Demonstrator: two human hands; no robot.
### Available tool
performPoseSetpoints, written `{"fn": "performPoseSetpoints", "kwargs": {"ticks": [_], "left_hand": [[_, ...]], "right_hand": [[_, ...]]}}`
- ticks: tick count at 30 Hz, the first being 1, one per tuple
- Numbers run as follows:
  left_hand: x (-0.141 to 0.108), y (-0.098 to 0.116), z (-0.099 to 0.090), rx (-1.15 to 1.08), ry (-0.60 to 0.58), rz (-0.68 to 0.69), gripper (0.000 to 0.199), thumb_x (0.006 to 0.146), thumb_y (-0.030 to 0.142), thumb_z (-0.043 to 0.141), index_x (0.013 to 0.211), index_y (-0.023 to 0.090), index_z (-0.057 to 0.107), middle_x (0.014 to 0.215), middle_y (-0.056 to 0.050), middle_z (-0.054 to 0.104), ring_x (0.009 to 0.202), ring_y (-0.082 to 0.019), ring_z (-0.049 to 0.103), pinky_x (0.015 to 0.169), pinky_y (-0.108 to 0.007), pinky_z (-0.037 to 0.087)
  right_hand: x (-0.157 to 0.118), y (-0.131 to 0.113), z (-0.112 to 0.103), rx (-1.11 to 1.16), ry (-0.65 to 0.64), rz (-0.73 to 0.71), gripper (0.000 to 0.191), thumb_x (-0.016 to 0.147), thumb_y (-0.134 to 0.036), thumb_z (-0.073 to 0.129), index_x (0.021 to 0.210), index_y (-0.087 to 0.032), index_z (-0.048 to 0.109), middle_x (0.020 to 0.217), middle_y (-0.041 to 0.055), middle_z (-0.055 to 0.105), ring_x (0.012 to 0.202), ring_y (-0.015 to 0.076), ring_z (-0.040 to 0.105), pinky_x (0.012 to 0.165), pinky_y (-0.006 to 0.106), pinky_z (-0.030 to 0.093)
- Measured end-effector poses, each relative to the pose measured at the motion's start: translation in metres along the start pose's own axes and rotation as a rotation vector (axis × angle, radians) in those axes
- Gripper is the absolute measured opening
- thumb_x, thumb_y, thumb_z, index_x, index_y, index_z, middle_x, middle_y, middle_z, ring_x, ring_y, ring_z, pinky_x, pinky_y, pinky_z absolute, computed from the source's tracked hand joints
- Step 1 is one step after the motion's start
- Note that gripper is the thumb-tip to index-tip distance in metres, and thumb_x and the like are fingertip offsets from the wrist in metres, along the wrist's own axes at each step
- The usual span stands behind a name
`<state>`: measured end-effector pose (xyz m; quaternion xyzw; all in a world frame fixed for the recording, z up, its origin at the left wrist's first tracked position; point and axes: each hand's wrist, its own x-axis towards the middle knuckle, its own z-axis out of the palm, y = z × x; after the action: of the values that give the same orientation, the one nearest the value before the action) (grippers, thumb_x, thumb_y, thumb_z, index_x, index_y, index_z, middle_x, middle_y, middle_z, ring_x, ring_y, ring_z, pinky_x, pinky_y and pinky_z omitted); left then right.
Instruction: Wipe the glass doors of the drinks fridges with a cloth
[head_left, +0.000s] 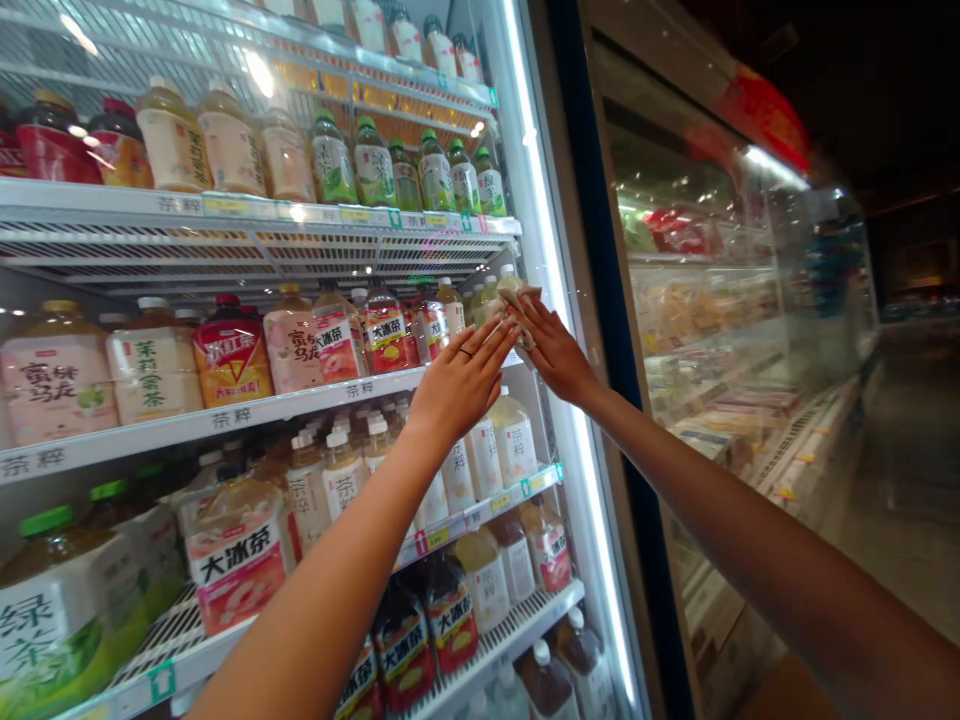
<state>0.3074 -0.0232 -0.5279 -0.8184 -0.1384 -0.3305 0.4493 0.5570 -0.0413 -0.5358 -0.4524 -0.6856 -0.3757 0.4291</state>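
A pale, crumpled cloth [517, 300] lies against the glass door of a lit drinks cabinet. My right hand [551, 345] presses on it with the fingers stretched out, the cloth showing above and beside the fingertips. Just left of it, my left hand [459, 385] lies flat toward the glass, fingers extended and a dark ring on one finger. Its fingertips reach the cloth's lower left edge; whether they bear on it is unclear. Bottles stand on shelves behind the glass, among them a large peach-labelled bottle [238, 555] at lower left.
A bright light strip [559, 270] runs down the cabinet's right side, next to a dark door frame [600, 250]. Further right stands another glass-fronted display case [697, 330] with packaged goods, blurred. Several shelves, such as the middle one [300, 393], span the cabinet.
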Motion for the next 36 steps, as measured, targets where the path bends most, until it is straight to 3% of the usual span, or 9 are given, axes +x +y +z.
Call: {"fn": "performPoseSetpoints", "kwargs": {"ticks": [4,9,12,16,19,26,32,36], "left_hand": [[0.0,0.0,0.0,-0.005,0.005,-0.007,0.08,0.111,0.027,0.039,0.177,0.024,-0.006,0.184,-0.001,0.023,0.171,-0.019,0.018,0.142,-0.041,0.018],[0.0,0.0,0.0,0.007,0.013,-0.008,0.08,0.111,0.027,0.04,0.177,0.024,-0.006,0.183,-0.001,0.024,0.171,-0.02,0.019,0.142,-0.04,0.019],[0.0,0.0,0.0,0.021,0.026,-0.017,0.078,0.111,0.028,0.04,0.178,0.021,0.0,0.184,-0.002,0.023,0.171,-0.02,0.018,0.141,-0.039,0.019],[0.0,0.0,0.002,0.014,0.037,-0.021,0.076,0.111,0.028,0.038,0.178,0.021,0.002,0.184,-0.002,0.023,0.171,-0.019,0.016,0.142,-0.04,0.019],[0.0,-0.001,0.002,0.002,0.031,-0.011,0.076,0.112,0.028,0.036,0.178,0.021,0.0,0.184,-0.002,0.022,0.171,-0.018,0.015,0.142,-0.041,0.018],[-0.001,0.0,0.0,0.024,0.012,-0.009,0.077,0.112,0.028,0.038,0.178,0.019,0.001,0.184,-0.003,0.022,0.171,-0.02,0.016,0.142,-0.041,0.02],[0.0,0.003,-0.006,0.098,-0.037,-0.018,0.073,0.112,0.029,0.037,0.178,0.018,0.01,0.184,-0.003,0.022,0.171,-0.019,0.015,0.141,-0.039,0.021],[0.0,0.003,-0.008,0.112,-0.05,-0.015,0.069,0.112,0.03,0.037,0.177,0.016,0.02,0.184,-0.003,0.023,0.171,-0.019,0.015,0.141,-0.038,0.02]], "right_hand": [[-0.014,0.023,-0.001,0.009,0.036,0.028,0.062,0.112,-0.04,0.031,0.173,-0.04,0.031,0.183,-0.0047,0.028,0.171,0.0256,0.017,0.138,0.063,0.021],[0.016,0.039,0.001,0.057,0.167,0.136,0.062,0.112,-0.044,0.029,0.174,-0.039,0.03,0.182,-0.0052,0.03,0.172,0.0261,0.017,0.138,0.065,0.019],[0.024,0.031,0.001,0.048,0.142,0.102,0.061,0.112,-0.041,0.03,0.174,-0.039,0.03,0.183,-0.0046,0.029,0.172,0.0253,0.015,0.138,0.064,0.019],[0.001,0.031,-0.002,0.02,0.051,0.022,0.062,0.112,-0.038,0.033,0.173,-0.04,0.031,0.183,-0.0051,0.026,0.172,0.0247,0.014,0.138,0.064,0.019],[-0.013,0.046,-0.003,0.049,0.072,0.062,0.061,0.112,-0.041,0.034,0.173,-0.042,0.031,0.183,-0.0059,0.027,0.172,0.0245,0.016,0.138,0.064,0.018],[0.011,0.07,0.004,0.062,0.166,0.221,0.063,0.113,-0.051,0.03,0.173,-0.034,0.034,0.185,0.0003,0.022,0.172,0.0289,0.013,0.138,0.063,0.017],[-0.019,0.078,0.002,0.06,0.135,0.073,0.062,0.113,-0.057,0.032,0.173,-0.042,0.032,0.183,-0.0057,0.028,0.172,0.0272,0.017,0.139,0.062,0.017],[-0.016,0.093,0.003,0.096,0.204,0.169,0.063,0.111,-0.06,0.035,0.172,-0.042,0.035,0.182,-0.0065,0.03,0.171,0.03,0.019,0.14,0.064,0.015]]}}
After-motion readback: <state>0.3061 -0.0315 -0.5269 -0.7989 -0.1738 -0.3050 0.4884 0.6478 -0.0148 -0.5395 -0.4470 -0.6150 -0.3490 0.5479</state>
